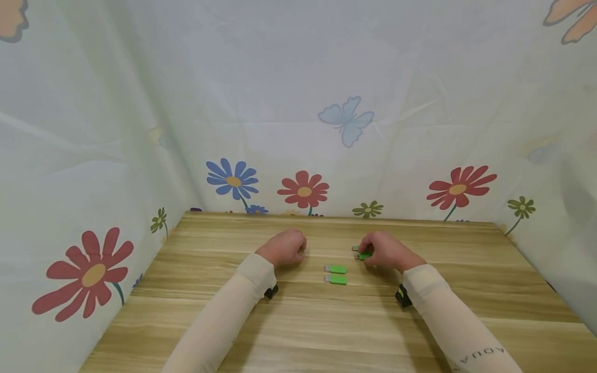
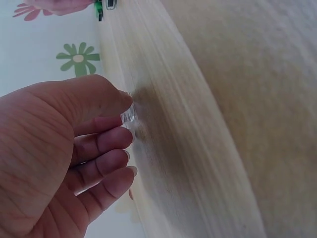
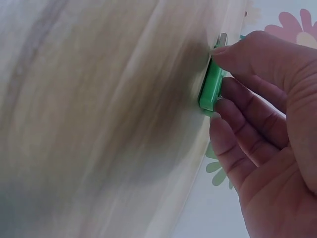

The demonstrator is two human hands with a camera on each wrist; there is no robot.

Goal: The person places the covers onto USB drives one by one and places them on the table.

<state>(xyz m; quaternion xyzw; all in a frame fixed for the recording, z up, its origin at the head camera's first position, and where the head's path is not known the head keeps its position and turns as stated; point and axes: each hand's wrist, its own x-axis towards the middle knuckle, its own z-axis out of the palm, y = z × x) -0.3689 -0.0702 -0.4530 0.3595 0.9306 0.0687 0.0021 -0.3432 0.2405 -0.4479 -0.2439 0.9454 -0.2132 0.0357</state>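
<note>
Two green USB sticks lie by my right hand (image 1: 386, 252). Its thumb and fingers pinch the nearer green USB stick (image 3: 213, 84) at the tabletop, metal plug showing at one end. Just behind it the other stick (image 1: 356, 248) is partly hidden by the fingers. To the left, my left hand (image 2: 74, 144) pinches a small clear plastic cap (image 2: 128, 115) between thumb and index finger, close above the wood; the fingers cover part of it. Between the hands, a green USB stick (image 1: 337, 269) and another green USB stick (image 1: 337, 280) lie parallel, their left ends pale and clear-looking.
Everything lies on a wood-grain table (image 1: 298, 331). A white curtain (image 1: 280, 103) printed with flowers and butterflies hangs behind the table's far edge and along both sides. A dark wrist device (image 1: 403, 296) sits under the right sleeve cuff.
</note>
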